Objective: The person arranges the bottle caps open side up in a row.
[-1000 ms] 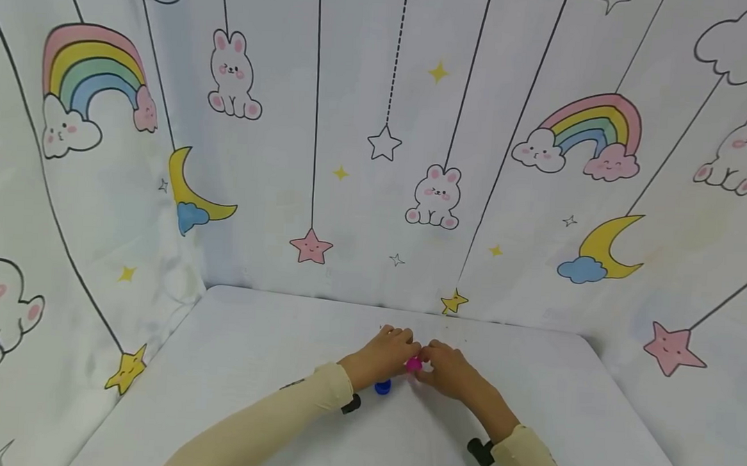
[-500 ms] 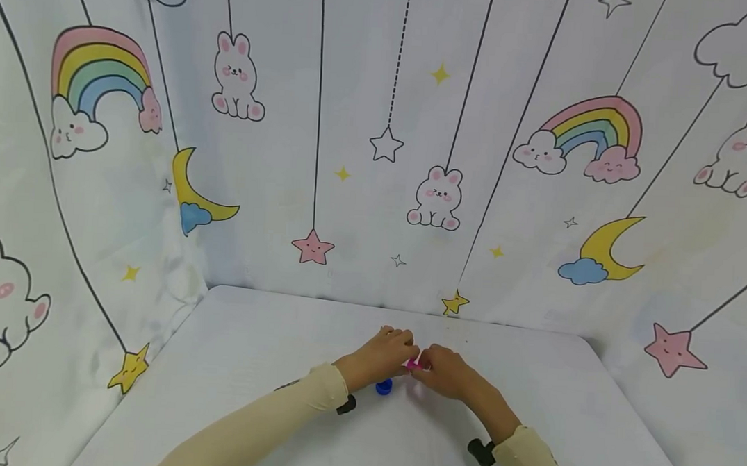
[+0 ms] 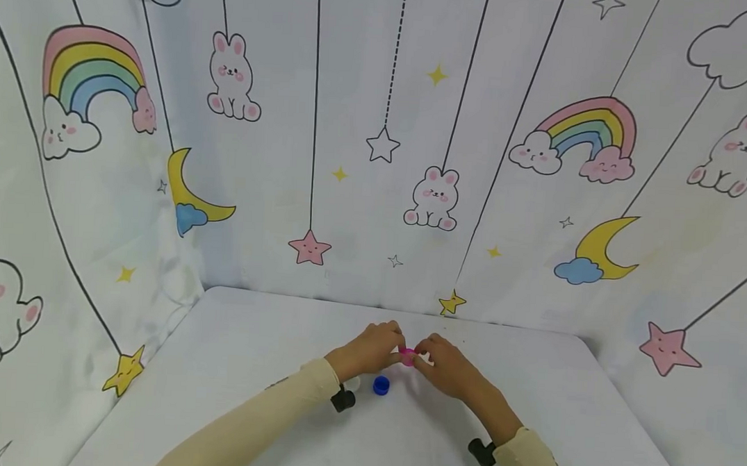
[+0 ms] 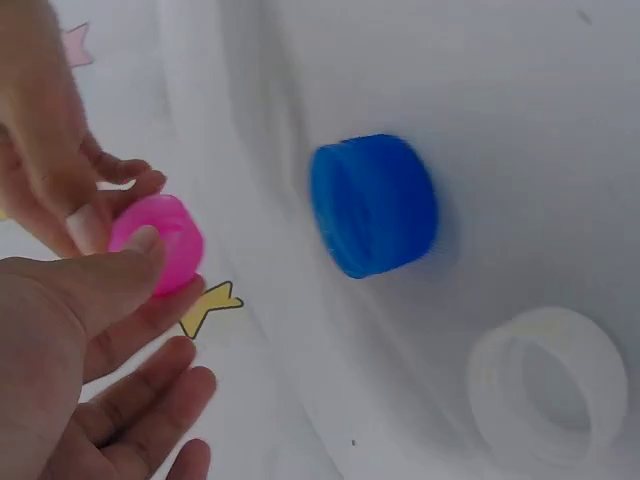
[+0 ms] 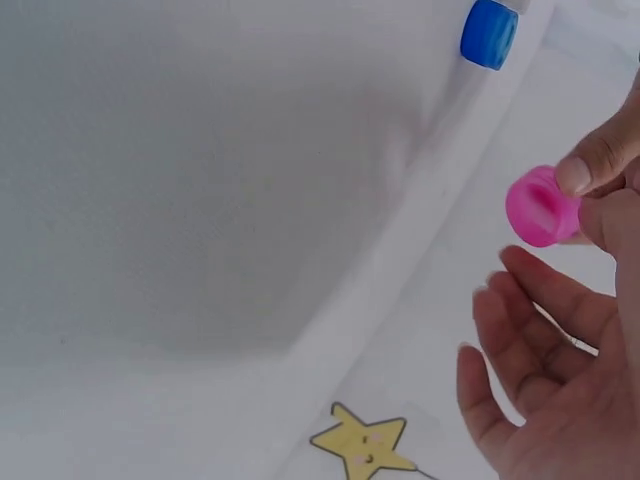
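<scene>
A pink round cap (image 3: 408, 358) is held between the two hands a little above the table. My left hand (image 3: 368, 349) pinches it between thumb and forefinger, as the pink cap (image 4: 180, 215) shows in the left wrist view; its other fingers are spread loosely. My right hand (image 3: 447, 367) pinches the cap's other side with its thumb and forefinger, its remaining fingers loosely bent. On the table below the hands lies a blue screw cap (image 4: 405, 205). Beside it is a white cap (image 4: 488, 390), its open hollow showing, partly behind the left wrist in the head view.
The hands work over a white-covered table (image 3: 230, 366). A white curtain (image 3: 270, 152) printed with rabbits, stars and rainbows rises behind and at both sides. Small black wrist cameras (image 3: 344, 398) hang below both wrists.
Both hands have shifted slightly left and away, carrying the pink cap, which has turned and shows more of itself. The white cap has come into sight by the left wrist.
</scene>
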Demonstrator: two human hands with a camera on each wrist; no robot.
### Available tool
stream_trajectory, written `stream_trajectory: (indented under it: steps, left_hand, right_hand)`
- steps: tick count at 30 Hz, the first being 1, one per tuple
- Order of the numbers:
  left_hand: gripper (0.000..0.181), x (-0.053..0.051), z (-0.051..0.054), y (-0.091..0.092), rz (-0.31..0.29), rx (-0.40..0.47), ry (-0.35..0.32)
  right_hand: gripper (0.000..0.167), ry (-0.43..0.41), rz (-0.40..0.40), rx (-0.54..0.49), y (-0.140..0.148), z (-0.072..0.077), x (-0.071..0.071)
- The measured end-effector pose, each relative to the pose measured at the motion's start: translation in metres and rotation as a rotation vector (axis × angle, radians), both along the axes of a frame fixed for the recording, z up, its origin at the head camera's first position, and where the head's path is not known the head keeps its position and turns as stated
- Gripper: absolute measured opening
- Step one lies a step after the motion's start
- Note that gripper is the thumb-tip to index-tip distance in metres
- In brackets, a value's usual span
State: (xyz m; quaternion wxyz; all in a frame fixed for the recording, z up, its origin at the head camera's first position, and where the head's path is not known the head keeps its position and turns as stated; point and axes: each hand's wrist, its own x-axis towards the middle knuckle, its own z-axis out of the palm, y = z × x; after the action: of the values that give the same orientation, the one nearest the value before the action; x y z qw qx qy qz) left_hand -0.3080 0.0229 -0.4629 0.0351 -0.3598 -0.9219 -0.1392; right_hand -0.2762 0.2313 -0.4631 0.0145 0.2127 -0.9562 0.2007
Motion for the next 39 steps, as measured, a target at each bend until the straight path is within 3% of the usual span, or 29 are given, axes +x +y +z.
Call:
stream_trajectory:
  steps: [7, 17, 26, 30, 33, 39]
  left_hand:
    - [0.027, -0.003, 0.001, -0.004, 0.057, 0.094, -0.157]
    - [0.024, -0.009, -0.004, -0.007, -0.055, 0.256, -0.361]
    - [0.026, -0.011, -0.007, -0.009, -0.037, 0.310, -0.524]
    - [0.025, -0.008, -0.009, -0.009, -0.019, 0.290, -0.475]
    - [0.025, -0.004, -0.011, -0.006, -0.024, 0.239, -0.381]
    - [0.024, 0.008, -0.010, -0.001, -0.010, 0.050, -0.179]
  right_hand:
    - [0.031, 0.065, 0.063, -0.013, 0.002, -0.005, 0.000]
    - [0.032, 0.110, 0.073, -0.028, 0.001, -0.009, 0.002]
    - [0.029, 0.134, 0.108, -0.031, 0.001, -0.011, 0.004]
    - [0.028, 0.128, 0.108, -0.018, 0.002, -0.011, 0.004]
    - [0.026, 0.118, 0.098, -0.006, 0.004, -0.011, 0.004]
    - [0.022, 0.043, 0.102, 0.007, 0.006, -0.008, 0.005]
